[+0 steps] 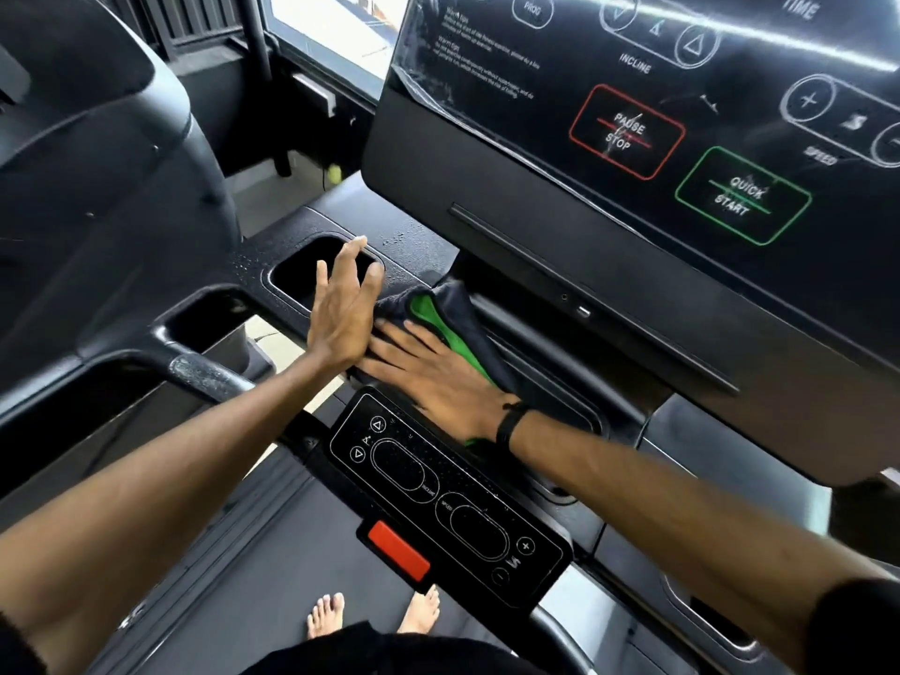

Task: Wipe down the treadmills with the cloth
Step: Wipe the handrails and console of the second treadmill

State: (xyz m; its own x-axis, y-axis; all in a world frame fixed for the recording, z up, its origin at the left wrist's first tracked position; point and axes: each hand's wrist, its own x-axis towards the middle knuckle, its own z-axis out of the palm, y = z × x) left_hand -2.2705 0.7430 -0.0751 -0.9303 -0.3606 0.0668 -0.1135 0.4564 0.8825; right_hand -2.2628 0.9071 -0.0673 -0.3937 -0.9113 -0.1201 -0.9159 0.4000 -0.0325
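A dark cloth with a green inner side (440,316) lies bunched on the treadmill's black console shelf (419,246), just below the big display panel (647,138). My right hand (438,377) presses flat on the cloth, fingers spread, a black band on the wrist. My left hand (343,304) is held edge-up with fingers apart, right beside the cloth and over the rim of the left cup holder (311,272). It holds nothing.
A lower control panel (438,494) with incline and speed buttons and a red stop key (399,552) sits under my right forearm. A worn handlebar (204,377) runs at left. Another machine (97,163) stands close on the left. My bare feet (375,616) stand on the belt.
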